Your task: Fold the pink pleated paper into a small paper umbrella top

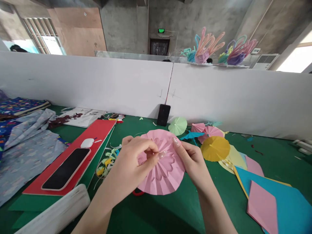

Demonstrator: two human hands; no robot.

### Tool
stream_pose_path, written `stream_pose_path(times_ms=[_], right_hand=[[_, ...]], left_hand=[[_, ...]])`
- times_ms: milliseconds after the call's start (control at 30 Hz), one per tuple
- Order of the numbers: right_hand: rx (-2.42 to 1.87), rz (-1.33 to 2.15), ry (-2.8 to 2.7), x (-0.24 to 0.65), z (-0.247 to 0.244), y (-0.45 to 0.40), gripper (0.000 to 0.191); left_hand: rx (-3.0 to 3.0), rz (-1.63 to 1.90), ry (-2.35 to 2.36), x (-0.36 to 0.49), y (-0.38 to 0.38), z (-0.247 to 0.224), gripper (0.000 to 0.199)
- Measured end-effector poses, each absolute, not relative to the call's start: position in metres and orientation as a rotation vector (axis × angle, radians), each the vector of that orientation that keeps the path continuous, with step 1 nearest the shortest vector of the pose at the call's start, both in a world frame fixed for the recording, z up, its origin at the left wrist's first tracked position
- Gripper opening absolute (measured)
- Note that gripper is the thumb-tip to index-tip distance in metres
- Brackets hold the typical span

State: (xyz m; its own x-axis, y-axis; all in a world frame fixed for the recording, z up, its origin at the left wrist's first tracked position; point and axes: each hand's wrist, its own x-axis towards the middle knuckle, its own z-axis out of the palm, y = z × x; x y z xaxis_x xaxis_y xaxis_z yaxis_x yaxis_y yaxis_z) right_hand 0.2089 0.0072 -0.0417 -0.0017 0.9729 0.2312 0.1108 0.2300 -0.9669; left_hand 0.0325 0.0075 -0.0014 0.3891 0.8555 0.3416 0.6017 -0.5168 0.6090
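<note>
Covering part of pink disc (168, 169): left fingers (145, 143)

centre: paper disc (163, 169) between left hand (136, 155) and right hand (191, 155), above table (170, 214) | left: phone (67, 169) on card stack (102, 130), small case (87, 143) behind it, cloth (31, 159) farther left | behind: second phone (163, 114) against partition (109, 84), yarn (201, 56) at partition's top | right: paper umbrellas (215, 149), then paper sheets (287, 201) nearer

Red object (138, 194) mostly hidden behind pink pleated paper (168, 183), white bar (59, 209) cut off at bottom edge.
</note>
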Motion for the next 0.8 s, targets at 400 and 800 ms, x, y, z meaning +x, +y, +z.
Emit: stream_pose_path(times_ms=[400, 800], right_hand=[[-0.968, 1.033, -1.401, 0.209, -0.037, -0.001, 0.041], [-0.942, 1.005, -1.481, 0.211, -0.039, -0.004, 0.04]], left_hand=[[1.994, 0.702, 0.996, 0.043, 0.016, -0.008, 0.026], [1.928, 0.683, 0.916, 0.043, 0.016, -0.009, 0.021]])
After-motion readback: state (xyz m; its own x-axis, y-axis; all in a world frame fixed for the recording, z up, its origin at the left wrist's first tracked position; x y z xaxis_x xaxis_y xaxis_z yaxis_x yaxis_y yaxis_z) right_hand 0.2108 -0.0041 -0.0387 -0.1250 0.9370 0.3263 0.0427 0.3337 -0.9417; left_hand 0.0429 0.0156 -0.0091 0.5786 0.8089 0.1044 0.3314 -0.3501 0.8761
